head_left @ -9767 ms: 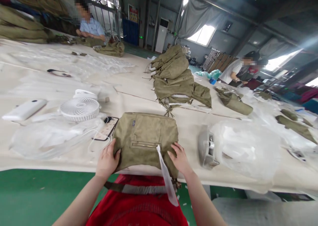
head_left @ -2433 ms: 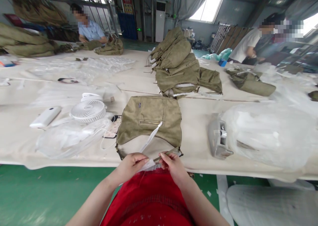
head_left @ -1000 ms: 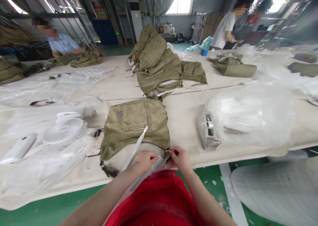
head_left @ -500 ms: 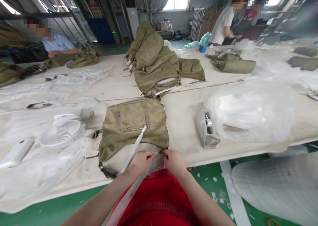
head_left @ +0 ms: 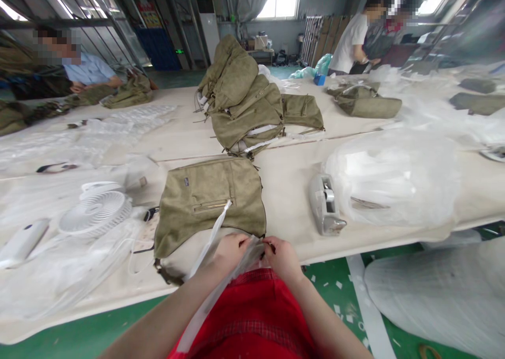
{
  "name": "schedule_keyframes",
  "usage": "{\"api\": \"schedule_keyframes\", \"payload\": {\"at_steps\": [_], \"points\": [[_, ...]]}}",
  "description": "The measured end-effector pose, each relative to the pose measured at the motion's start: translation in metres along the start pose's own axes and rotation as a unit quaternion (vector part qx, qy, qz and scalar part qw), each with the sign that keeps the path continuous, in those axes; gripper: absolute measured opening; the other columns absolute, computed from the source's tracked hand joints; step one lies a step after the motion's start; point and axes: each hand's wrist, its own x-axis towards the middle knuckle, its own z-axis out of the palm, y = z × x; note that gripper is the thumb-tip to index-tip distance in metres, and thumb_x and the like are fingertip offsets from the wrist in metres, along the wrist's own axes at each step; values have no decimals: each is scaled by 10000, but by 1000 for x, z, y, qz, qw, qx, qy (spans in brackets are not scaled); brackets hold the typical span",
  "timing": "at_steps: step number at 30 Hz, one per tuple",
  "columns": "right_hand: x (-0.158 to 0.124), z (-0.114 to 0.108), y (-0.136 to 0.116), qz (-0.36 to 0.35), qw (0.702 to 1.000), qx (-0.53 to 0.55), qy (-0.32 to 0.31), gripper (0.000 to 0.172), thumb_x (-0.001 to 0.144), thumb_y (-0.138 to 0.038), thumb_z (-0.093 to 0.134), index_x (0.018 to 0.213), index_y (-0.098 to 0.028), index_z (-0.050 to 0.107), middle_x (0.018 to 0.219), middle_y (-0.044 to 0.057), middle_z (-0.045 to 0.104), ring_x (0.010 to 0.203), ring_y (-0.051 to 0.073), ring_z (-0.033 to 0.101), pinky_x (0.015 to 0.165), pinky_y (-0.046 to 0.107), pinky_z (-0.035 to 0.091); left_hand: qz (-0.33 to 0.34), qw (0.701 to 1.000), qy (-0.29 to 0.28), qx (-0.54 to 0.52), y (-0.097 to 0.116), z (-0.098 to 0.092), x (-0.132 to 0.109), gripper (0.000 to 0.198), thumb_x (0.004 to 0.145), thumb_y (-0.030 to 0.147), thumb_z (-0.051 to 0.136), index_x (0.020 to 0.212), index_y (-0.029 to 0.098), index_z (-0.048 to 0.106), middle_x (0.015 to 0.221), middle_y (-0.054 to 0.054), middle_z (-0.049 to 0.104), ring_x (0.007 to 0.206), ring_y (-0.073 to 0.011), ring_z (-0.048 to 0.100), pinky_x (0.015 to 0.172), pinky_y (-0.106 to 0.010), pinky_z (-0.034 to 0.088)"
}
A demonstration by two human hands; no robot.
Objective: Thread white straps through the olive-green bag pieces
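An olive-green bag (head_left: 209, 196) lies flat on the table before me, its zipped pocket facing up. From the zip pull runs a white strip (head_left: 211, 238) toward my left forearm. My left hand (head_left: 232, 251) is closed on a long translucent plastic strip (head_left: 221, 290), which trails down over my red apron (head_left: 252, 317). Just to its right, my right hand (head_left: 282, 256) pinches at the strip's upper end, by the bag's lower right corner. Fingers partly hide what lies between the two hands.
A tape dispenser (head_left: 326, 204) and a clear plastic bag (head_left: 394, 180) of white material stand to the right. Several olive bags (head_left: 244, 96) are piled behind. At left are a white fan (head_left: 97, 212) and plastic sheets. Other people (head_left: 351, 43) work across the table.
Both hands stay close together at the bag's corner. My right hand has shifted slightly right and the plastic strip between the hands lies a little differently. The view has moved slightly.
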Motion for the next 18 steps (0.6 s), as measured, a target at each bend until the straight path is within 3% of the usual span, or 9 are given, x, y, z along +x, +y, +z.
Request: {"api": "schedule_keyframes", "payload": {"at_steps": [3,8,14,18], "points": [[0,0,1,1,1000,4,-2,266,843,-239,483,1003,-230,695,920,50,726,855,186,651,753,243,435,14,999,34,2,2,3,3,331,897,328,412,851,199,713,871,-60,710,797,-170,603,706,-270,379],[-2,2,-2,-1,1000,2,-3,262,853,-243,470,988,-232,694,908,52,727,840,184,654,738,241,431,39,998,43,34,3,2,13,353,887,362,413,778,194,704,812,-49,707,759,-155,597,663,-253,355],[-3,2,-4,5,1000,-19,-12,260,852,-271,479,985,-224,697,865,54,727,764,181,648,672,243,415,19,997,-35,74,2,-8,21,409,846,484,427,782,210,724,787,-53,704,694,-168,591,594,-259,329],[-3,5,-3,12,999,-28,-28,260,853,-272,483,988,-212,698,875,62,727,789,188,648,678,243,407,-4,996,-58,67,6,-5,25,427,815,520,453,750,194,720,706,-49,689,626,-157,568,550,-257,295]]}}
